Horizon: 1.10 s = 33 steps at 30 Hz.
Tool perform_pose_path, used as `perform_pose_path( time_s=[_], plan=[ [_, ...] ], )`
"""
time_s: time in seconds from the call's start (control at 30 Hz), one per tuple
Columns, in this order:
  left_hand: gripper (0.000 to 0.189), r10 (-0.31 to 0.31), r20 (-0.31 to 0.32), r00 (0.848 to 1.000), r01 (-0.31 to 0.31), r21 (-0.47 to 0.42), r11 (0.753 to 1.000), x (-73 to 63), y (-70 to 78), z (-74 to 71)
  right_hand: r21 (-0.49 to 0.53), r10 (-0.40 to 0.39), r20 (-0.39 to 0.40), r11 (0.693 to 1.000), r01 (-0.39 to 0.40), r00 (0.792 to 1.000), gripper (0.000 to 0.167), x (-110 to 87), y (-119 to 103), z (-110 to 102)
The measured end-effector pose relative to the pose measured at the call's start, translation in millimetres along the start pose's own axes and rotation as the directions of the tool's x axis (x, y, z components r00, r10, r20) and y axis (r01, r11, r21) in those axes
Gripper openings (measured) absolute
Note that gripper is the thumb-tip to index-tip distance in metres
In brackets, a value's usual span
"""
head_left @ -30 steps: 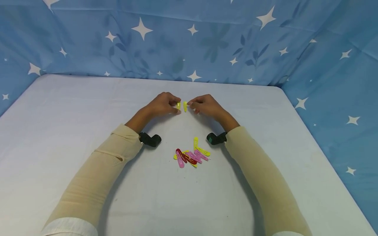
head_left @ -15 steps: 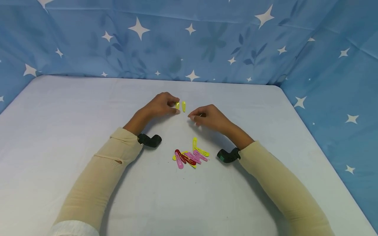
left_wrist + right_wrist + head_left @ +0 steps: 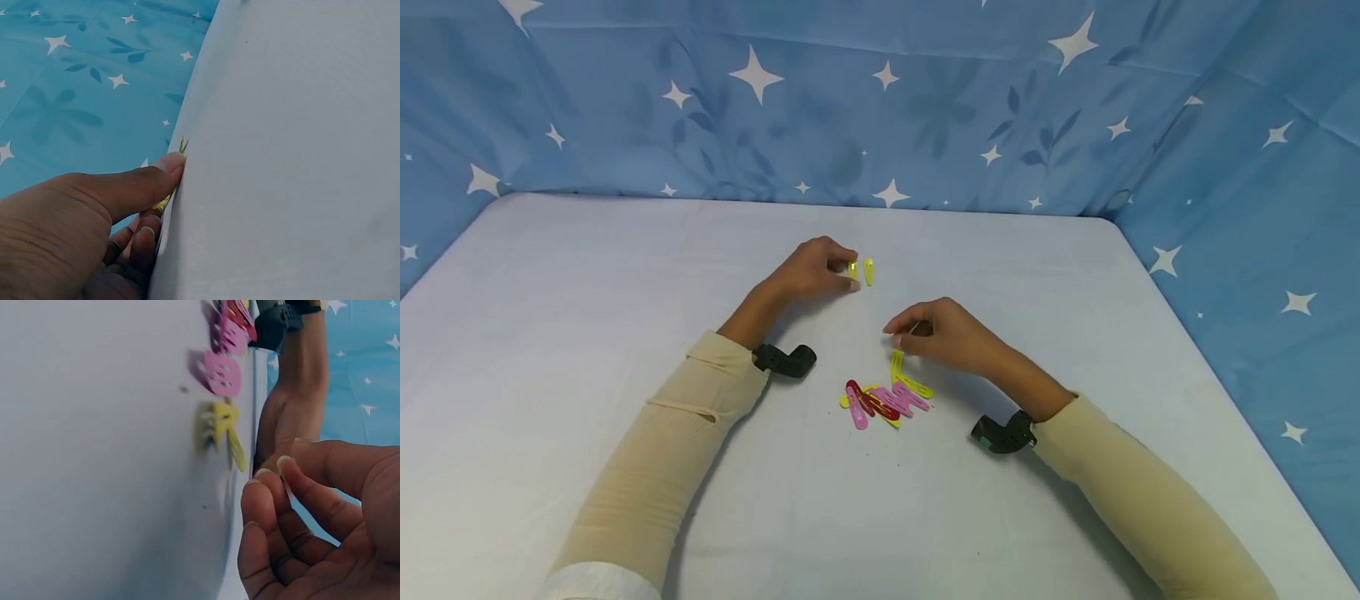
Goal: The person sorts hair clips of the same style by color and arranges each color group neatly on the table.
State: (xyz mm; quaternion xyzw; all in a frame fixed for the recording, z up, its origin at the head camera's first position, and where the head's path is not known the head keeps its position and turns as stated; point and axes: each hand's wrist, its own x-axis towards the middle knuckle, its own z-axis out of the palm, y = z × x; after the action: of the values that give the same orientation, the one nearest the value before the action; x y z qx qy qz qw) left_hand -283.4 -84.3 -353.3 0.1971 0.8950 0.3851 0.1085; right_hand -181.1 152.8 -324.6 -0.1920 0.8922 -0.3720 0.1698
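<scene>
At the far middle of the table, my left hand point(image 3: 811, 268) holds a yellow snap hair clip point(image 3: 852, 269) between thumb and fingers. In the left wrist view, part of this hair clip point(image 3: 164, 203) shows under the thumb, the rest hidden. Just right of it lies a second yellow hair clip point(image 3: 868, 272), apart from the hand. My right hand point(image 3: 951, 335), fingers loosely curved and holding nothing, hovers just beyond a loose pile. In that pile are yellow hair clips point(image 3: 915, 386), pink hair clips point(image 3: 857, 410) and red hair clips point(image 3: 883, 407), some overlapping.
A white cloth covers the table point(image 3: 737, 500). Blue curtain fabric point(image 3: 820, 108) with white stars hangs behind it and along the right side. Black wrist cameras point(image 3: 786, 361) stick out inward from both forearms.
My right hand has left the second yellow hair clip and come back toward the pile, slightly to the right. The left hand stays at its clip.
</scene>
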Motion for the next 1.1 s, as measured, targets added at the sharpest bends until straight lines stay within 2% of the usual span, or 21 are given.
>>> perform_pose_path(
  time_s=[0.33, 0.53, 0.9, 1.1],
  plan=[
    [0.053, 0.019, -0.028, 0.999, -0.019, -0.004, 1.0, -1.6, -0.9, 2.0, -0.024, 0.021, 0.071, 1.0, -0.02, 0.997, 0.025, -9.5, 0.9, 6.1],
    [0.054, 0.015, -0.041, 0.999, -0.016, -0.026, 1.0, -1.2, -1.9, 4.9, -0.075, 0.042, 0.053, 0.996, -0.038, 0.998, 0.026, -8.3, 2.0, 7.9],
    [0.054, 0.001, -0.059, 0.998, -0.003, -0.03, 1.0, -5.3, 0.6, 8.3, -0.107, 0.042, 0.029, 0.994, -0.038, 0.999, 0.022, -10.2, 1.2, 11.5],
    [0.054, 0.01, -0.066, 0.998, -0.011, -0.014, 1.0, -5.5, 0.2, 7.7, -0.124, 0.024, 0.021, 0.992, -0.021, 0.999, 0.012, -9.3, 0.6, 12.4]
  ],
)
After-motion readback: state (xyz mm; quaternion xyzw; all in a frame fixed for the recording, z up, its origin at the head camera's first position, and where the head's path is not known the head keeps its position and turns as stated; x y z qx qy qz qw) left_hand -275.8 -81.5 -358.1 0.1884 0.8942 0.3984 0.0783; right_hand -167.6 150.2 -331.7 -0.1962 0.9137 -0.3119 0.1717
